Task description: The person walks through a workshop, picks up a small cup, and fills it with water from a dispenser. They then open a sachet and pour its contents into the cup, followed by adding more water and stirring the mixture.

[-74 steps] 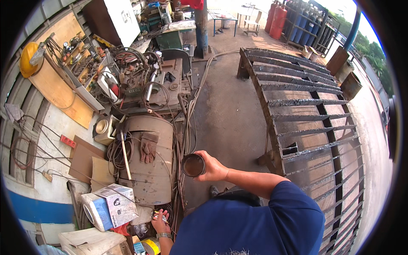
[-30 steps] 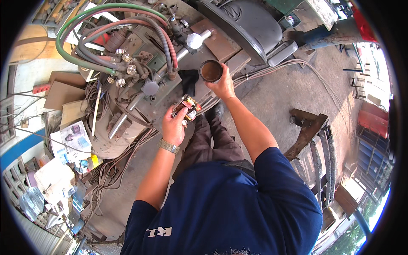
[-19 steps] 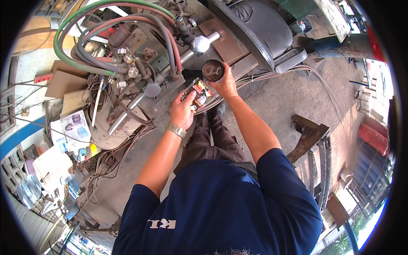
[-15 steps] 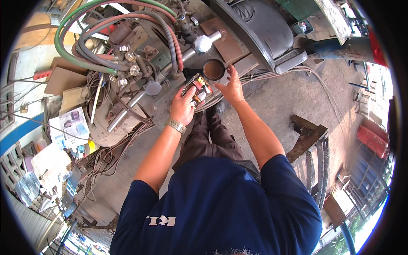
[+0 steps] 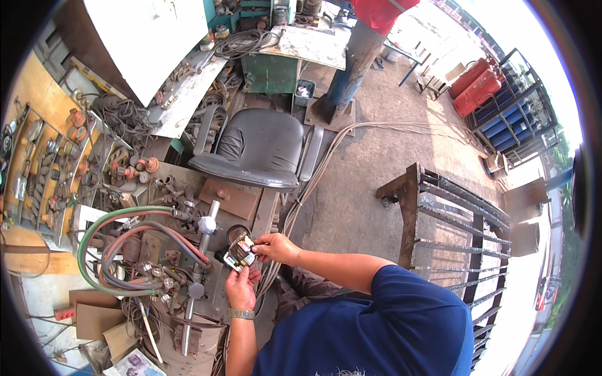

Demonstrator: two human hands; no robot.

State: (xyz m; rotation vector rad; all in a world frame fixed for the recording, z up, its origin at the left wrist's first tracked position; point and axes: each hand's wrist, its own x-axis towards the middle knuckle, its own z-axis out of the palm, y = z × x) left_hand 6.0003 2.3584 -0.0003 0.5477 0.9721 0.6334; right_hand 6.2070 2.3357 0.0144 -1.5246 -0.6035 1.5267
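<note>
A small flat printed pack (image 5: 239, 252), dark with white, red and yellow patches, is held between both hands over the edge of the cluttered bench. My left hand (image 5: 241, 289), with a metal-band watch on its wrist, grips the pack from below. At the pack's right edge, the fingers of my right hand (image 5: 278, 249) are pinched together on it. Just beyond the pack sits a round dark container (image 5: 237, 233) with a brown inside, partly covered by the pack.
Green and red hoses (image 5: 100, 229) loop over the bench beside a metal bar (image 5: 199, 263) with round knobs. A black armchair (image 5: 260, 144) stands beyond. Cables (image 5: 301, 191) run along the floor. To the right is a slatted metal frame (image 5: 439, 210); red cylinders (image 5: 478, 88) stand farther off.
The view has swung to the right and up, bringing the whole chair into sight. My right hand, apart from the pack before, has closed on its edge; my left hand still holds it.
</note>
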